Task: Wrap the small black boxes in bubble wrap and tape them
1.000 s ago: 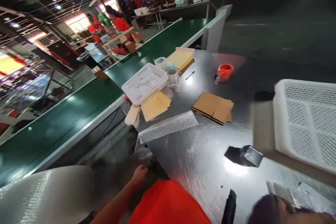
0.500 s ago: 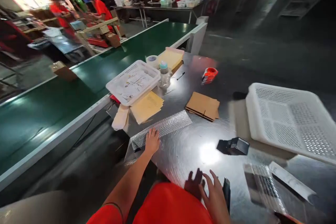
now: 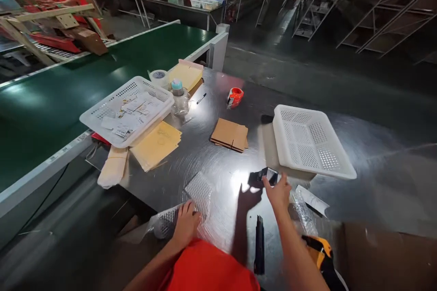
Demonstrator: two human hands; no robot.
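My left hand (image 3: 187,221) is on a sheet of bubble wrap (image 3: 198,190) at the near edge of the table, its fingers curled over the plastic. Part of the wrap hangs past the edge. My right hand (image 3: 278,194) reaches forward to a small black box (image 3: 271,174), with fingers on either side of it. A black bar-shaped tool (image 3: 259,245), perhaps a cutter, lies between my forearms. Beyond the wrap sits a stack of flat brown cardboard (image 3: 229,133).
A white basket (image 3: 283,143) stands at right; another with paper slips (image 3: 99,122) is at left, by yellow envelopes (image 3: 157,145). An orange tape dispenser (image 3: 235,96) and pen (image 3: 201,98) lie farther back. A yellow-black tool (image 3: 319,252) is near my right forearm. A green conveyor (image 3: 143,52) runs behind.
My right hand has moved forward from near my body to the small black box. My left hand has drawn the bubble wrap nearer to me. The view has turned right.
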